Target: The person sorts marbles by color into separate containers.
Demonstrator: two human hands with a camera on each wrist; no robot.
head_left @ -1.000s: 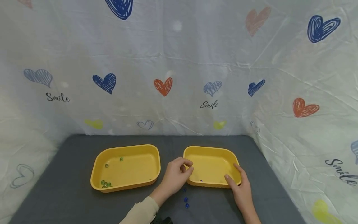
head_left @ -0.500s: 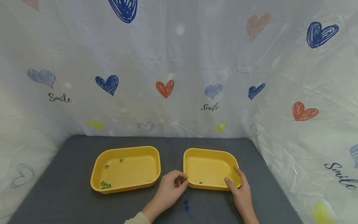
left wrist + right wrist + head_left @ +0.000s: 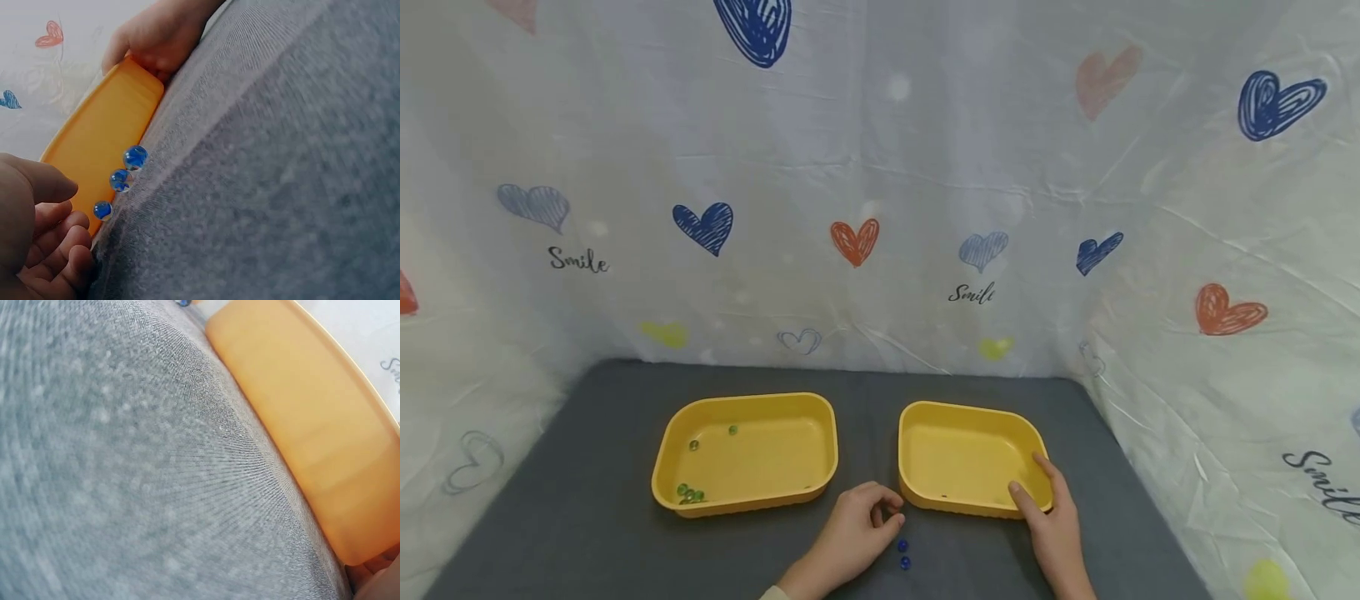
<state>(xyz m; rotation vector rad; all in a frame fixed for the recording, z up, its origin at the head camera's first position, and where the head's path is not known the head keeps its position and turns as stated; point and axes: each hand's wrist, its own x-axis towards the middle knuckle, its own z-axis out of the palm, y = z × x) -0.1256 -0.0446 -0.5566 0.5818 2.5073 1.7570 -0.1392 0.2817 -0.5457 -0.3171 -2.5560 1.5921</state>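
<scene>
My left hand [image 3: 856,527] hovers just in front of the right yellow tray [image 3: 973,505]. Its fingers are loosely bent and hold nothing in the left wrist view. Close by on the cloth sit three clear glass marbles with blue inside, such as the near marble [image 3: 135,157]; the head view shows only two, the lower blue marble [image 3: 906,563] among them. My right hand [image 3: 1056,527] grips that tray at its front right corner, thumb over the rim. A small dark spot, perhaps a marble, barely shows inside the tray behind its front wall.
To the left stands another yellow tray [image 3: 752,503] with several green marbles [image 3: 688,492] in it, mostly at its front left. Dark grey cloth [image 3: 760,554] covers the table. A white curtain [image 3: 910,167] printed with hearts hangs behind and at the sides.
My left hand has drawn back from over the right tray's rim and lowered toward the blue marbles on the cloth. The right hand keeps its grip. The head view has shifted slightly.
</scene>
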